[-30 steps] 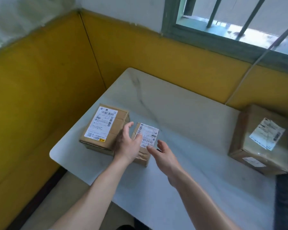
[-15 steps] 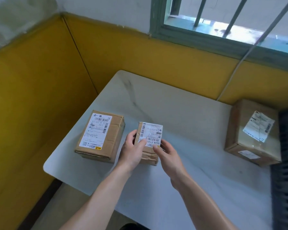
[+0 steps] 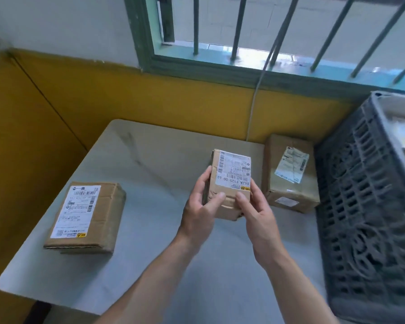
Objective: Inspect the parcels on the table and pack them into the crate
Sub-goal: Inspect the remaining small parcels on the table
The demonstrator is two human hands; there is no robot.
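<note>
Daylight came through the window (image 3: pixel 262 24), washed out nearly white outside. Below the window the table (image 3: pixel 150 160) lay evenly lit, its shadows soft and faint. The parcel (image 3: pixel 227 197) under the window was sharp, its label (image 3: pixel 234 169) legible. Right of the window the crate (image 3: pixel 360 206) was smeared with blur, and straight lines bowed toward the frame edges.

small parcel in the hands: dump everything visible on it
The small parcel is a brown cardboard box, creased and taped. A white shipping label with barcodes covers most of the upward face, print upside down to the camera. The left hand grips its left side, the right hand its right, both thumbs on top. It is held above the table, touching no other parcel.
</note>
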